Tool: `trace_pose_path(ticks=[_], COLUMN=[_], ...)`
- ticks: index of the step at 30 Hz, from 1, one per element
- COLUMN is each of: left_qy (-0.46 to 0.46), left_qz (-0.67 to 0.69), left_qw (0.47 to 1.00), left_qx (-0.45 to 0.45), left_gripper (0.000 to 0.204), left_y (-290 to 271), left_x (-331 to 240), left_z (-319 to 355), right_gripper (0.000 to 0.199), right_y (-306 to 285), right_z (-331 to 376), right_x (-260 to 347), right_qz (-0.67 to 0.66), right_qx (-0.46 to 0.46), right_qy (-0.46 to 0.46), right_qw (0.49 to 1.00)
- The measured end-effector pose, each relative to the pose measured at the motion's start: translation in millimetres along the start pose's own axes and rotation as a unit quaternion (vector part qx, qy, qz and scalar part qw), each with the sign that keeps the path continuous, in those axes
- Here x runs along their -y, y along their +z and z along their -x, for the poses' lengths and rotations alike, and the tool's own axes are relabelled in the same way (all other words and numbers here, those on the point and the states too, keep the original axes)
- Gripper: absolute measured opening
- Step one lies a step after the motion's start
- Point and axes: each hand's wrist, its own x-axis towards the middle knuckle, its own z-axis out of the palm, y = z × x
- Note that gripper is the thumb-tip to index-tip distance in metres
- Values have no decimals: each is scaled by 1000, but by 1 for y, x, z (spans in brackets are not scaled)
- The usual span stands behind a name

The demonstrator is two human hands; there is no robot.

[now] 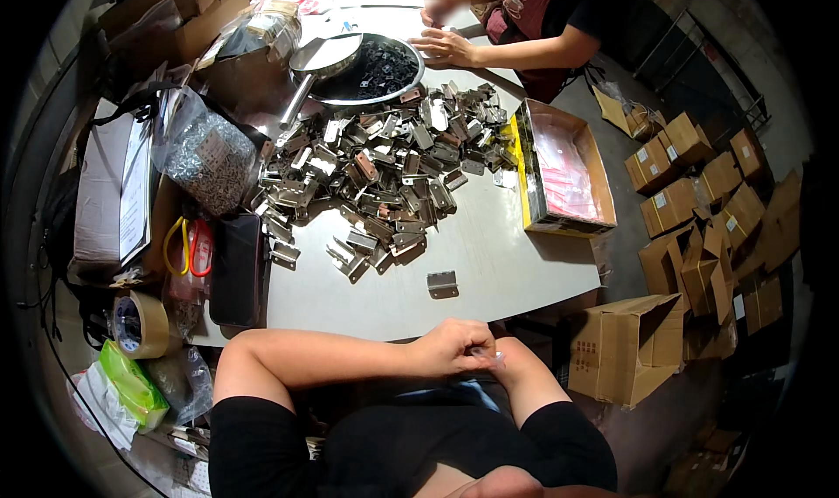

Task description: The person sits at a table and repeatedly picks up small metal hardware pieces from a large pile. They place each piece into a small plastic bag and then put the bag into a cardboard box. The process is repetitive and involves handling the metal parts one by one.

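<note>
My left hand (456,348) is in front of my body, close to the table's near edge. Its fingers are curled closed on a small piece of clear plastic (489,355). My right arm (522,377) comes in from the lower right and meets the left hand; the right hand's fingers cannot be made out. Just beyond them, a single metal hinge (442,285) lies flat on the white table (489,244). Farther off, a wide heap of metal hinges (384,170) covers the middle of the table.
A steel bowl of black parts (380,69) carries a pan (326,54). A yellow-black box (564,170) holds red-and-clear bags. At left are a bag of screws (210,153), scissors (188,249), a phone (236,271) and tape (140,323). A co-worker's hands (446,48) are opposite. Cartons (625,345) stand right.
</note>
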Motion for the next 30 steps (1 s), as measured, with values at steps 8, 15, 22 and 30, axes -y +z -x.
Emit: trace_pose_path(ticks=[8,15,22,30], left_qy=[19,3,-16,-31], left_qz=[12,6,-22,-24], left_qw=[1000,999,998,999], left_qx=[-3,-54,-51,-32], left_gripper=[16,21,22,26], left_y=[-1,0,4,5], left_x=[4,2,-2,-3], left_z=[2,-1,3,6], right_gripper=[36,36,21,41], right_y=[2,-41,-158,-164], right_z=[8,71,176,213], right_x=[-3,-9,26,75], right_qz=[-13,-49,-96,13], right_qx=[10,138,-88,-19], right_qy=[9,19,-362,-378], right_qw=[1000,989,923,926])
